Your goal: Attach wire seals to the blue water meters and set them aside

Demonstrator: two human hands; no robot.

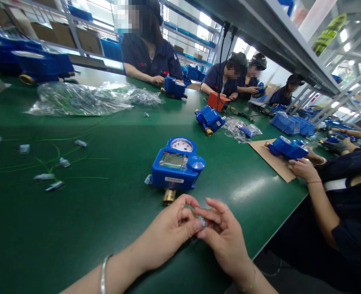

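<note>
Two hands, left hand (164, 232) and right hand (226, 241), are closed together, with a small clear seal (201, 221) pinched between fingertips. Just beyond the pinch, a blue water meter (176, 165) is lying untouched on the green table (106, 212). Fitting seems underway; careful alignment is judged necessary.

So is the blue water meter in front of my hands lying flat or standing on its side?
Lying flat. The blue water meter rests on the green table with its dial and display facing up and its brass fitting pointing toward the hands.

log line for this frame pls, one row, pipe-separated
left hand + right hand: pinch small clear part | blue water meter: flat on green table, untouched | co-worker's hand: on another meter
</note>
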